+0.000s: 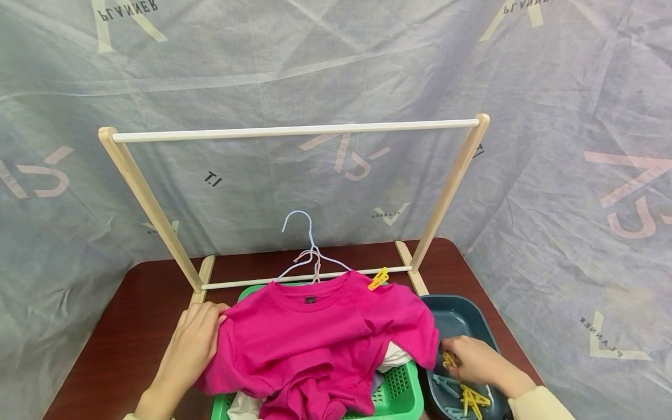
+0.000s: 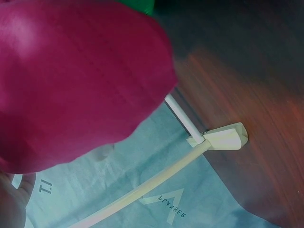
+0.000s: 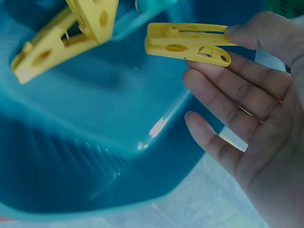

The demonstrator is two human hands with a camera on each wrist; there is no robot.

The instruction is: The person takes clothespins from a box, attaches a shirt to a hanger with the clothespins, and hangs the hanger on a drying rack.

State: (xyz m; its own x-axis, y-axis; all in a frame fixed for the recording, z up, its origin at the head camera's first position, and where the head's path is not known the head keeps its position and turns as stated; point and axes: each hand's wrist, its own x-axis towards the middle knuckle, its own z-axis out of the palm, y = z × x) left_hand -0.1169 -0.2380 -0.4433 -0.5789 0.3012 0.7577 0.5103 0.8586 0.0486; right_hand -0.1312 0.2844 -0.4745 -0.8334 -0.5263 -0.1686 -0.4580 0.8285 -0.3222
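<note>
right fingers (image 3: pixel 218 100), yellow clothespin (image 3: pixel 189 43) between them

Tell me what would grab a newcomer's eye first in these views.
First, the magenta T-shirt spread over the green basket, with a yellow clothespin on the shoulder at the head view's right. Next, the right hand pinching another yellow clothespin over the blue basin, right of the basket. Behind the shirt stands a wooden-sided rack with white rails.
</note>
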